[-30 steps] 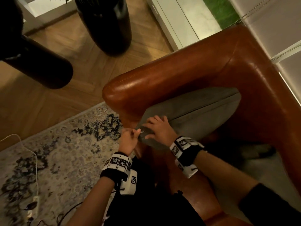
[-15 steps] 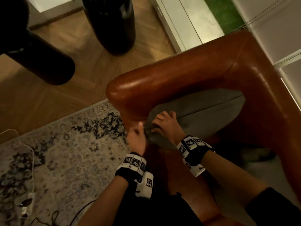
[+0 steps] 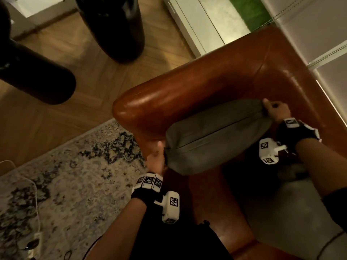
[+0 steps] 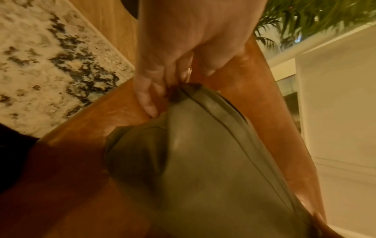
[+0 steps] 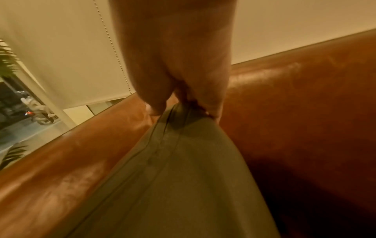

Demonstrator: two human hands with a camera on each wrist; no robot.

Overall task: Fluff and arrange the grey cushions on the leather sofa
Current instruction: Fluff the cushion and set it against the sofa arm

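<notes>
A grey cushion [image 3: 216,136] stands on edge in the corner of the brown leather sofa [image 3: 187,87], leaning against the armrest. My left hand [image 3: 156,158] pinches its near corner; the left wrist view has the fingers [image 4: 146,99] curled at that cushion [image 4: 213,161] corner. My right hand [image 3: 276,111] grips the far top corner by the sofa back. Seen from the right wrist, thumb and fingers [image 5: 209,99] bunch the cushion [image 5: 183,177] fabric. A second grey cushion [image 3: 293,209] lies on the seat under my right forearm.
Two tall black vases [image 3: 116,29] [image 3: 35,77] stand on the wooden floor beyond the armrest. A patterned rug [image 3: 65,175] with a white cable [image 3: 35,199] lies at the left. White blinds [image 3: 309,30] hang behind the sofa back.
My right hand left the near corner and moved along the cushion to its far top corner, where it now grips. The left hand keeps the near corner. The cushion looks stretched between them.
</notes>
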